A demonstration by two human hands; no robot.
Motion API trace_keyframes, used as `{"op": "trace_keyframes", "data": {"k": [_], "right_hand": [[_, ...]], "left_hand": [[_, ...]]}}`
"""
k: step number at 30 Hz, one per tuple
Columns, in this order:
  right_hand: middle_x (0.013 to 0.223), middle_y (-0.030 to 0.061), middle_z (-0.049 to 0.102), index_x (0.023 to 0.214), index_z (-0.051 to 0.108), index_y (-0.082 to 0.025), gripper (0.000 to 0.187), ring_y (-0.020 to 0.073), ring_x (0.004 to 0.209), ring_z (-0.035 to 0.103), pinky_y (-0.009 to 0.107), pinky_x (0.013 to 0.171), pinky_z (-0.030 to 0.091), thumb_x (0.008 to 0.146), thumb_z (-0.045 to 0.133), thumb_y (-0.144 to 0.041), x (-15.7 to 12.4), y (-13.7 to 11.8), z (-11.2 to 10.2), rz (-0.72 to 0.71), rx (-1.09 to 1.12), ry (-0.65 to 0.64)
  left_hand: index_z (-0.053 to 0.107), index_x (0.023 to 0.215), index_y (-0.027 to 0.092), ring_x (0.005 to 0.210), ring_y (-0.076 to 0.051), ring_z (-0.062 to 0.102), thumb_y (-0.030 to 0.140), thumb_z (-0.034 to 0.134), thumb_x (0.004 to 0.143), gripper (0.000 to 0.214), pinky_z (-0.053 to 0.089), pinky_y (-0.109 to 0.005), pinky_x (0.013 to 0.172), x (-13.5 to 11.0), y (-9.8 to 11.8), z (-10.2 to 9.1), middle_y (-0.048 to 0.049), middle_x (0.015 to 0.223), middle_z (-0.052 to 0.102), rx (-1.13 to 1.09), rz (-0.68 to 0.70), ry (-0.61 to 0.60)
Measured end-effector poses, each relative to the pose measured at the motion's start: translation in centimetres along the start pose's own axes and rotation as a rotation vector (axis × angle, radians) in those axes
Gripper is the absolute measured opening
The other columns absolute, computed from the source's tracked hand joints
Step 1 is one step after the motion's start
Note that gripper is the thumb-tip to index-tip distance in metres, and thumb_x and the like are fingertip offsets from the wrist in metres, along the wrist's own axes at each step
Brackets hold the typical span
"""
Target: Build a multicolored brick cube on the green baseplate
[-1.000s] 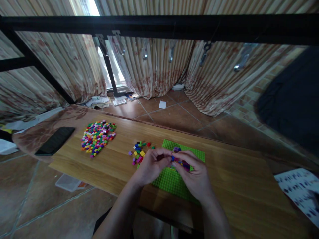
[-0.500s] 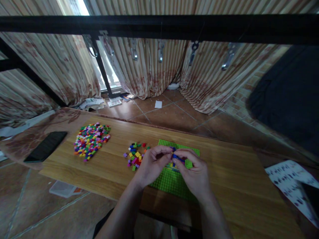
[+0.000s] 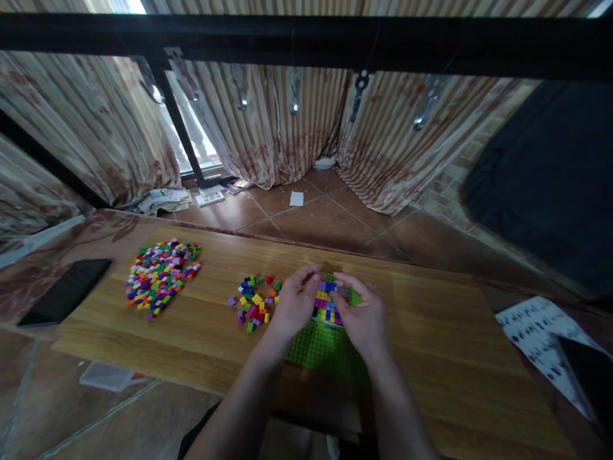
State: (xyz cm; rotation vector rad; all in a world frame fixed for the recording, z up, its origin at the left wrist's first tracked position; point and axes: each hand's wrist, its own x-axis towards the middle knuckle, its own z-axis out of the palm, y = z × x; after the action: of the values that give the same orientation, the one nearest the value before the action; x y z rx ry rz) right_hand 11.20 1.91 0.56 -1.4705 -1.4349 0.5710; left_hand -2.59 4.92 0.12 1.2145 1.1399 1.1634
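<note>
Table (image 3: 445,345): left hand (image 3: 293,308), right hand (image 3: 364,317) dropped onto baseplate (image 3: 313,350) vs before; grip unclear, maybe pinching.

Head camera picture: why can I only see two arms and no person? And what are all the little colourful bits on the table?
The camera sits on the person's head and looks down, so you see what they see: their own two arms. There is no machine here. The left hand and right hand meet over a green studded plate lying on the wooden table. Rows of tiny coloured bricks sit on the plate, and the fingertips come together just above them. Whether a loose brick is pinched there is too small to tell. Beside the left hand lies a small pile of bricks, and further left a big pile and a black phone. A printed paper lies on the right. Behind hang curtains.
</note>
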Motion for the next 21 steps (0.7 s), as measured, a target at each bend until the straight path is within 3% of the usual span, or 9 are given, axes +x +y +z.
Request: {"op": "trace_keyframes", "data": {"k": [5,11,21], "right_hand": [[0.097,0.0047,0.072,0.108,0.071,-0.025,0.033,0.0226,0.096,0.062,0.043,0.093,0.047,0.078,0.061,-0.022,0.1,-0.1,0.0,0.015,0.002,-0.016],[0.105,0.005,0.072,0.109,0.071,-0.024,0.037,0.0232,0.102,0.061,0.042,0.096,0.046,0.075,0.059,-0.018,0.1,-0.6,-0.3,-0.004,-0.023,-0.022],[0.108,0.0052,0.073,0.112,0.069,-0.023,0.033,0.0231,0.105,0.064,0.043,0.098,0.047,0.081,0.057,-0.023,0.0,0.3,-0.3,0.051,0.07,-0.059]], "left_hand": [[0.067,0.104,0.014,0.092,-0.018,0.066,0.029,0.057,0.085,0.026,0.05,-0.028,0.085,0.4,0.3,0.9,-0.008,0.1,0.072,0.004,0.027,-0.03],[0.068,0.092,0.014,0.077,-0.015,0.064,0.028,0.071,0.074,0.023,0.051,-0.026,0.074,0.7,0.2,1.4,-0.0043,0.085,0.07,-0.076,0.001,-0.129],[0.071,0.087,0.014,0.077,-0.015,0.063,0.025,0.074,0.067,0.023,0.05,-0.027,0.074,0.6,0.5,1.9,-0.0046,0.087,0.072,-0.126,-0.118,-0.001]]}}
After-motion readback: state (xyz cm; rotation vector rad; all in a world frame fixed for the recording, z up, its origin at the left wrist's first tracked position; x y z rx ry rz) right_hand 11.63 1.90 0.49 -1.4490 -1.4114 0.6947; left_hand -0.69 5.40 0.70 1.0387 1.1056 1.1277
